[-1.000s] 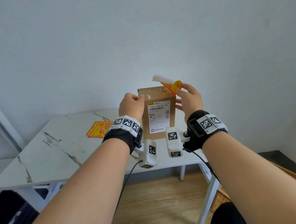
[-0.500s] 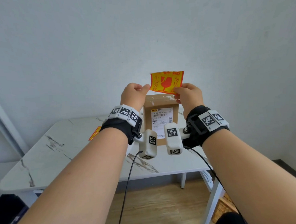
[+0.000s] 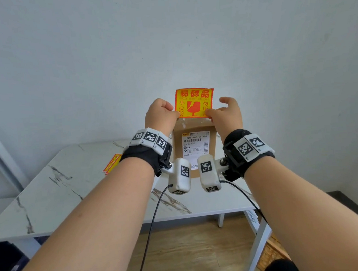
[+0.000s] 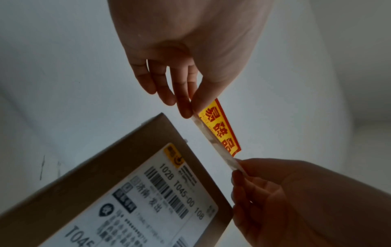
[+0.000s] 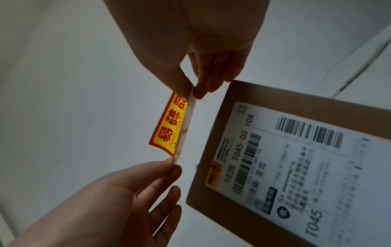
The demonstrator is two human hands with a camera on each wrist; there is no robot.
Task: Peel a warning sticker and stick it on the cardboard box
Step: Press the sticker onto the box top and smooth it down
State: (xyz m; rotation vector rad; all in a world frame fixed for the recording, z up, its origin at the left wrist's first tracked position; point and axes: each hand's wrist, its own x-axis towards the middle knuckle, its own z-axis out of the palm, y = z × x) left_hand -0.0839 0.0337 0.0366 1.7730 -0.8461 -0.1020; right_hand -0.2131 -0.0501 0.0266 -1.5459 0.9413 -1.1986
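Fingers (image 3: 173, 114) of both my hands pinch the warning sticker's (image 3: 194, 102) lower corners, left and right, above the cardboard box (image 3: 179, 143).

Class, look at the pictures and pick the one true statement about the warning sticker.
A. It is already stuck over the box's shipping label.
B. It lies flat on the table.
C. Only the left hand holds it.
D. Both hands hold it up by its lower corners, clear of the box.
D: the left hand and right hand each pinch a lower corner of the warning sticker, and both wrist views show a gap between it and the cardboard box.
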